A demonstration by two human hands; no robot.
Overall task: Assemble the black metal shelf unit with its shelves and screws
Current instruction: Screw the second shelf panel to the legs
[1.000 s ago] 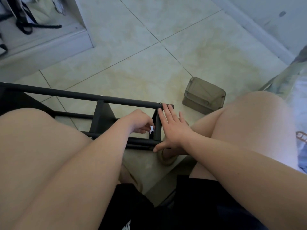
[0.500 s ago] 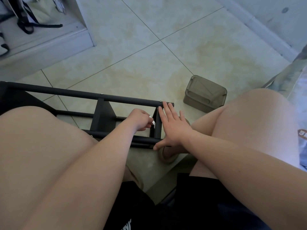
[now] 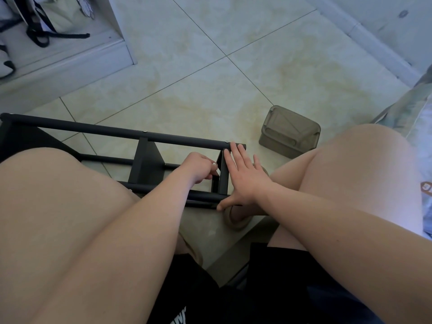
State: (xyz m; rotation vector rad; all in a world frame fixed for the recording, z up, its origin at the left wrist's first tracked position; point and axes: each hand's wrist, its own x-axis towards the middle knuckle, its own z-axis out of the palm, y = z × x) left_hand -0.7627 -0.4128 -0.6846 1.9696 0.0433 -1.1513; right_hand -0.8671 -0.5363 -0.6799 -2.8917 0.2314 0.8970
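- At 6 o'clock, nearest us, we see our black shorts [image 3: 268, 288] and both bare thighs, the left at 8 o'clock and the right at 3 o'clock.
- Between our knees, a tan slipper [image 3: 236, 222] sits on the tiled floor [image 3: 210, 90], just below our right hand.
- The shelf unit [image 3: 163, 139] lies on its side on the floor, running from 9 o'clock in to the centre, with its left part hidden behind our left thigh.
- Our right hand [image 3: 245, 181] lies flat on the outer face of the end shelf [image 3: 223, 174]. The fingers are straight and a little spread, reaching to the top bar, and the thumb touches the lower bar.
- Our left hand [image 3: 199, 168] is inside the frame, just at 9 o'clock of that end shelf. Its fingers are curled in tight, pinching a pale bit [image 3: 217, 171] that is too small for us to name.
- A second shelf [image 3: 145, 164] stands across the frame at 9 o'clock of the left hand.
- At 2 o'clock a brownish plastic box [image 3: 289, 132] rests on the floor, near the frame's end but apart from it.
- At 3 o'clock, pale bedding [image 3: 416, 122] shows past our right knee.
- At 11 o'clock, farthest off, a white cabinet [image 3: 121, 43] holds a bag with black straps [image 3: 39, 38].
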